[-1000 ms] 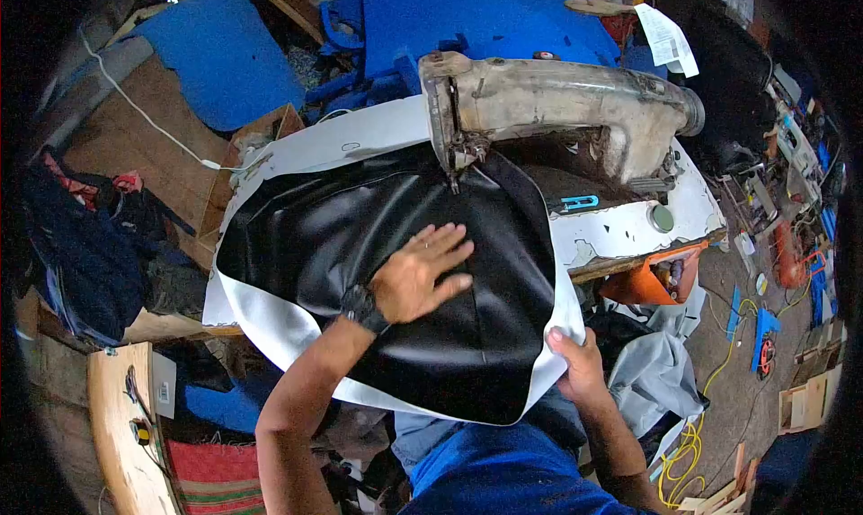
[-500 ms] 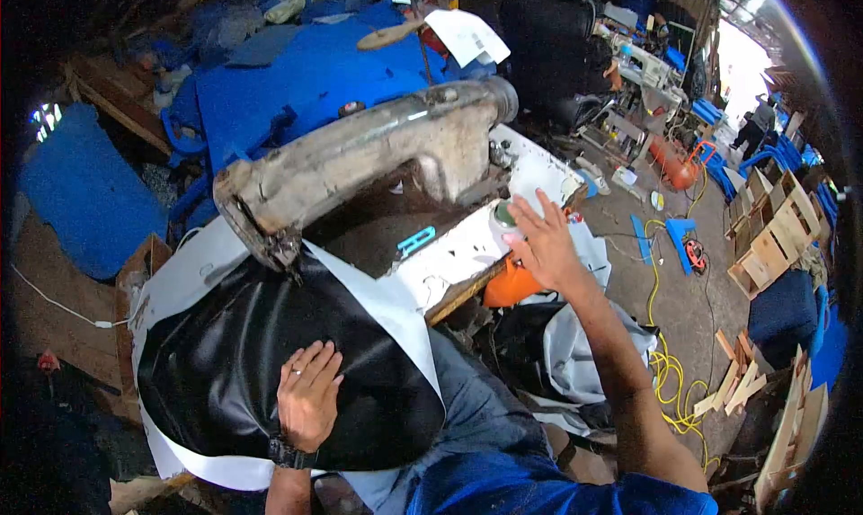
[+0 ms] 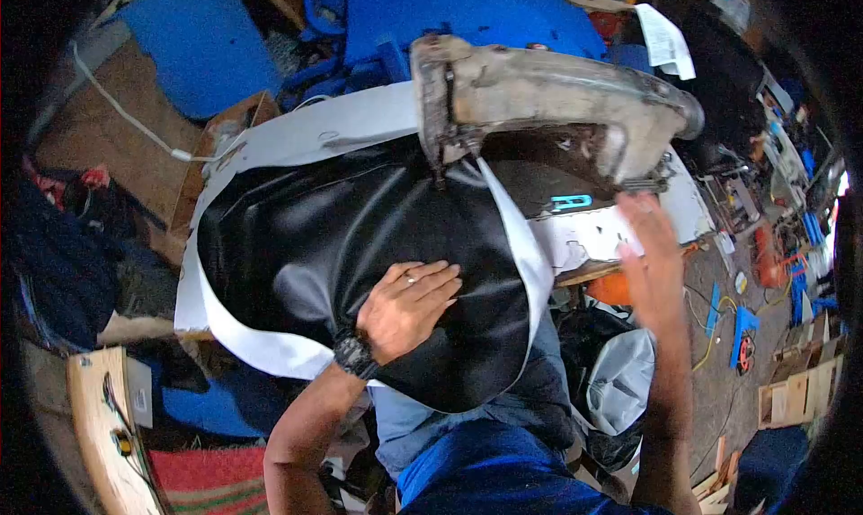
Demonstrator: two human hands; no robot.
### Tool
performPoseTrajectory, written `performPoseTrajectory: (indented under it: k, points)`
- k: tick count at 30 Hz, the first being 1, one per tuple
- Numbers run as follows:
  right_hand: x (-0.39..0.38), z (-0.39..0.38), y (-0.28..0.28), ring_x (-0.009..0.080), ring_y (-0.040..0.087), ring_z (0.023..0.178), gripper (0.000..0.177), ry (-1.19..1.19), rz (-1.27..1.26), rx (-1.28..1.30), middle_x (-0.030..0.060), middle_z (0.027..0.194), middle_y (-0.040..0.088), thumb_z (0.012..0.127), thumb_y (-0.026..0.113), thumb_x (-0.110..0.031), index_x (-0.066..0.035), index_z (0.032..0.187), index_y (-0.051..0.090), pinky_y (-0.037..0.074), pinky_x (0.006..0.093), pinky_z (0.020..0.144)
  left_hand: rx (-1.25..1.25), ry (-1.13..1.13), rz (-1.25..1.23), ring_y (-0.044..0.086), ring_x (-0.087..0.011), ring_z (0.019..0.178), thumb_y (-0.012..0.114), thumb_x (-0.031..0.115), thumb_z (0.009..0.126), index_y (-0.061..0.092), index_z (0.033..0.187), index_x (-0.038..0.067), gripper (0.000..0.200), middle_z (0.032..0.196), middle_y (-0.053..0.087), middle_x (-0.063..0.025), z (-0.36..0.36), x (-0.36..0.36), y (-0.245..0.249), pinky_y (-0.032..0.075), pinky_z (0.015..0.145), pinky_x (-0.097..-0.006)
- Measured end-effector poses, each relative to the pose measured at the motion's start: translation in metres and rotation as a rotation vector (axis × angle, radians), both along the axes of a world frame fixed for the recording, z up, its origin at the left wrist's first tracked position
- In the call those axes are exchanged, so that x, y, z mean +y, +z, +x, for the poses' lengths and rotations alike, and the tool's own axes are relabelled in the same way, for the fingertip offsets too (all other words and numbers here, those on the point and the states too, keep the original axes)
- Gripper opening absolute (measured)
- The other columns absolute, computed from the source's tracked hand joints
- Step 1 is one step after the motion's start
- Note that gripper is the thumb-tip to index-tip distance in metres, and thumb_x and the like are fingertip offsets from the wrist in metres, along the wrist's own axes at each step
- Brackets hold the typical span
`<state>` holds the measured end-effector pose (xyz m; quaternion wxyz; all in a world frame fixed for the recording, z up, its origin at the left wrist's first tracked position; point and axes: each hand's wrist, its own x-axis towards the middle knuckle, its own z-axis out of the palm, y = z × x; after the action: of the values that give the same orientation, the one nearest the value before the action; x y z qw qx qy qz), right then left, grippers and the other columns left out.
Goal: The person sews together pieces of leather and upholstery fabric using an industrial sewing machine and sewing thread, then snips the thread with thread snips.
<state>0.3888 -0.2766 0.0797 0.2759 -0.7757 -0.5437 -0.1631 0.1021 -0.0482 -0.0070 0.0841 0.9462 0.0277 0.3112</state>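
My left hand [image 3: 409, 308] lies flat, fingers stretched out, on a black leatherette piece [image 3: 333, 245] with a white underside showing along its edges. The piece is under the needle end of an old, worn sewing machine [image 3: 539, 84] and drapes toward my lap. My right hand [image 3: 652, 259] is smeared by motion over the right part of the white sewing table [image 3: 575, 241], just below the machine's base. Whether its fingers hold anything cannot be made out. A small light-blue plastic piece [image 3: 571, 202] lies on the machine bed, left of my right hand.
Blue sheet material [image 3: 467, 16] is heaped behind the machine. An orange item [image 3: 611, 288] and a silvery-grey sheet [image 3: 622, 380] sit below the table on the right. Wooden frames [image 3: 796, 398] and cables lie on the floor. A wooden board [image 3: 103, 425] stands at lower left.
The view has swung left, so the scene sits further right and more level. My right hand is closer to the machine's base and blurred. My left hand stays flat on the black leatherette.
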Motion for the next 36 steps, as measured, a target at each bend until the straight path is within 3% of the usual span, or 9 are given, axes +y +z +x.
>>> performPoseTrajectory:
  k: [2,4,10,13,19,24,28,32,36]
  points:
    - [0.026,-0.049,0.001,0.0403,0.057,0.139,0.054,0.536,-0.073,0.141,0.0206,0.146,0.064,0.096,0.074,-0.031,0.0,0.139,0.066,0.043,0.0516,0.119,0.001,-0.002,-0.017,0.07,-0.0253,0.125,0.081,0.009,0.085,0.078,0.115,0.005,0.03,0.131,0.075,-0.0103,0.0,0.001,0.0,0.054,0.107,-0.0434]
    - [0.059,-0.08,-0.013,0.0386,0.05,0.146,0.062,0.705,-0.232,0.048,0.0197,0.15,0.061,0.099,0.071,-0.045,0.003,0.138,0.066,0.039,0.0527,0.121,0.013,-0.027,0.008,0.067,-0.0226,0.128,0.078,0.012,0.085,0.077,0.115,0.006,0.03,0.131,0.075,-0.0079,-0.003,0.006,-0.005,0.051,0.109,-0.0417]
    - [0.15,-0.061,-0.068,0.0367,0.03,0.16,0.086,0.558,-0.412,-0.005,0.0169,0.169,0.043,0.109,0.03,-0.069,0.0,0.156,0.052,0.023,0.0513,0.131,-0.016,-0.007,-0.011,0.069,-0.0234,0.125,0.08,0.012,0.086,0.078,0.112,0.005,0.027,0.127,0.076,-0.009,-0.002,0.004,-0.007,0.053,0.106,-0.0424]
    - [0.18,-0.05,-0.084,0.0363,0.027,0.161,0.09,0.444,-0.401,-0.108,0.016,0.171,0.04,0.108,0.025,-0.072,-0.001,0.158,0.05,0.02,0.0486,0.133,-0.021,-0.006,0.007,0.07,-0.023,0.124,0.081,0.012,0.087,0.078,0.113,0.004,0.028,0.126,0.077,-0.0091,-0.001,0.003,-0.006,0.054,0.105,-0.0422]
    - [0.141,-0.06,-0.068,0.0387,0.036,0.157,0.078,0.623,-0.386,0.002,0.0196,0.165,0.047,0.107,0.048,-0.063,0.001,0.152,0.056,0.026,0.0542,0.13,-0.016,0.04,-0.056,0.069,-0.0249,0.125,0.081,0.015,0.089,0.078,0.117,0.006,0.03,0.127,0.077,-0.0089,-0.006,0.0,-0.009,0.052,0.108,-0.0437]
    - [0.058,-0.075,-0.051,0.0367,0.044,0.153,0.07,0.812,-0.447,0.152,0.0228,0.158,0.053,0.096,0.077,-0.044,0.002,0.146,0.06,0.034,0.0473,0.128,-0.023,0.154,-0.046,0.068,-0.0245,0.127,0.081,0.015,0.089,0.078,0.119,0.009,0.031,0.129,0.076,-0.0066,-0.014,-0.01,-0.004,0.048,0.113,-0.044]
    - [0.081,-0.066,-0.038,0.0319,0.049,0.149,0.06,0.613,-0.26,-0.038,0.0171,0.151,0.061,0.089,0.08,-0.027,-0.001,0.14,0.066,0.036,0.0451,0.128,-0.051,0.117,0.103,0.07,-0.022,0.123,0.082,0.013,0.085,0.078,0.117,0.01,0.033,0.127,0.076,-0.0051,-0.011,0.002,0.008,0.051,0.107,-0.043]
    - [0.097,-0.052,-0.035,0.0264,0.052,0.147,0.042,0.7,-0.281,-0.237,0.0146,0.149,0.063,0.096,0.072,-0.02,-0.001,0.134,0.07,0.036,0.0452,0.128,-0.043,0.011,0.162,0.072,-0.022,0.093,0.083,0.016,0.085,0.077,0.117,0.01,0.034,0.105,0.074,-0.0038,-0.01,0.032,0.037,0.057,0.085,-0.0422]
    - [0.092,-0.045,-0.054,0.027,0.052,0.148,0.041,0.741,-0.4,-0.273,0.013,0.151,0.063,0.101,0.068,-0.023,-0.001,0.135,0.069,0.038,0.0443,0.127,0.212,-0.039,-0.248,0.07,-0.0269,0.086,0.082,0.024,0.091,0.075,0.128,0.011,0.04,0.096,0.064,-0.0063,-0.006,0.039,0.033,0.059,0.076,-0.0385]
